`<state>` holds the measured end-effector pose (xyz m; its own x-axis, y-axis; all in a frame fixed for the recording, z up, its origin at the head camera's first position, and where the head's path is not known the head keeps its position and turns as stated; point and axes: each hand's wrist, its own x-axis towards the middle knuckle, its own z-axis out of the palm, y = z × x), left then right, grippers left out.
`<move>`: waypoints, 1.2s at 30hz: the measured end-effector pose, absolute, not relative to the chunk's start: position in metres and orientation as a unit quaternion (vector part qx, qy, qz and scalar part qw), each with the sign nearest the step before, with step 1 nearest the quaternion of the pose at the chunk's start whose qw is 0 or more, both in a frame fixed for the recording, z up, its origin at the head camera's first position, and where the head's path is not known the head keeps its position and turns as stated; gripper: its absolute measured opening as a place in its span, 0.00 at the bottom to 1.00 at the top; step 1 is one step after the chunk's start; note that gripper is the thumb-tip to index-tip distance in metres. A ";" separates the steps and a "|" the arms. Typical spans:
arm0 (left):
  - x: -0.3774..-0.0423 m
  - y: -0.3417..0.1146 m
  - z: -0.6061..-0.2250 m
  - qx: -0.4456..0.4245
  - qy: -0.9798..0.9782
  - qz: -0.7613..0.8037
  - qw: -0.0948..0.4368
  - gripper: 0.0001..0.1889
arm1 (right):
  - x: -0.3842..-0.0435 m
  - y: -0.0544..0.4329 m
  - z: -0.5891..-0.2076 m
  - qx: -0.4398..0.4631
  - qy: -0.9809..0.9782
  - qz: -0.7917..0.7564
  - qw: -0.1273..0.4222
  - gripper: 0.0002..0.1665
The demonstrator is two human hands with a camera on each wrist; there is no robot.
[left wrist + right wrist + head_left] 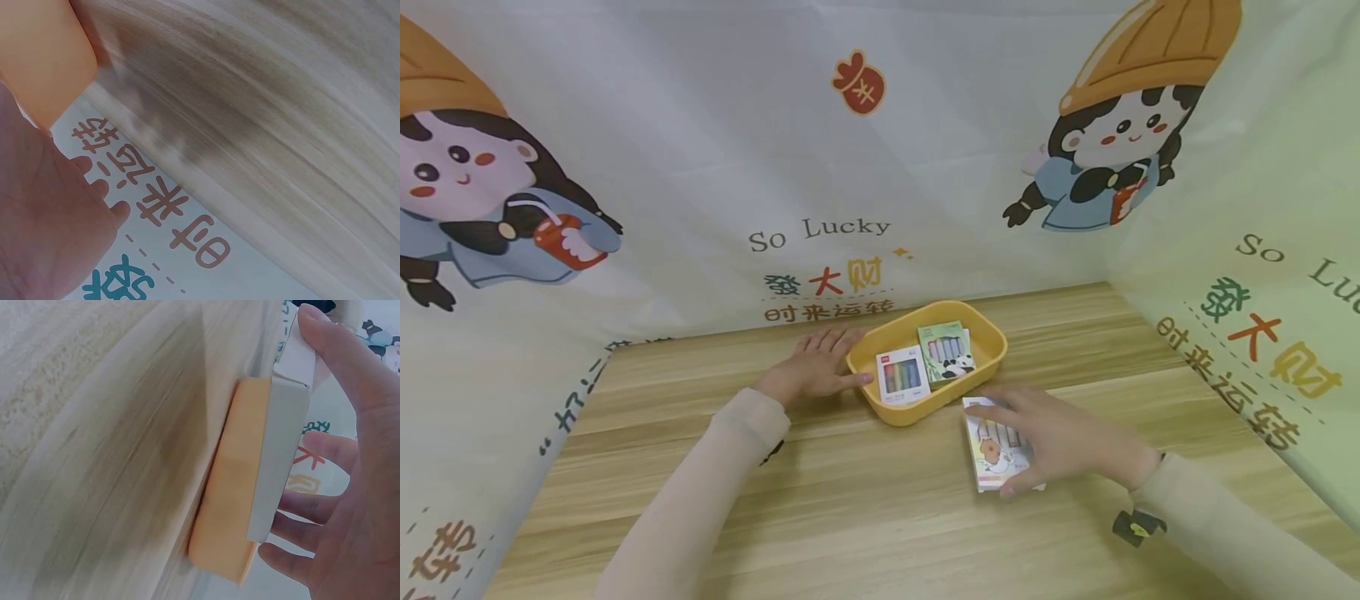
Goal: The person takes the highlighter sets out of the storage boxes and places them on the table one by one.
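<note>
My right hand [1052, 437] grips a white crayon box [988, 467] with a bear picture, thumb at its near end and fingers along the far part. In the right wrist view, the side of this box [281, 456] shows above the table, overlapping the tray. My left hand [812, 367] touches the left end of the yellow tray [910, 417], its thumb at the rim and its other fingers extended. Inside the tray lie a white crayon box [902, 377] with a rainbow picture and a green box [945, 354] with a panda, which partly covers another white edge.
The tray stands on a wood-grain table [850, 508] close to the back. A printed cloth [700, 167] with cartoon figures and lettering hangs behind and along both sides. A small black device [1138, 527] sits at my right wrist.
</note>
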<state>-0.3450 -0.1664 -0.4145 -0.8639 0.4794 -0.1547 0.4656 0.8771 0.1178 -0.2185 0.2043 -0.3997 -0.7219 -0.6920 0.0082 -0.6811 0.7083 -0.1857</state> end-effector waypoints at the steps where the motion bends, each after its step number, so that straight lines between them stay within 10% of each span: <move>1: -0.345 -0.167 -0.414 0.245 0.965 0.039 0.089 0.52 | -0.218 0.204 -0.400 -0.372 0.924 -0.087 0.029 0.63; 36: -0.350 -0.168 -0.420 0.238 0.966 0.035 0.094 0.52 | -0.201 0.160 -0.412 -0.420 0.905 -0.067 0.020 0.62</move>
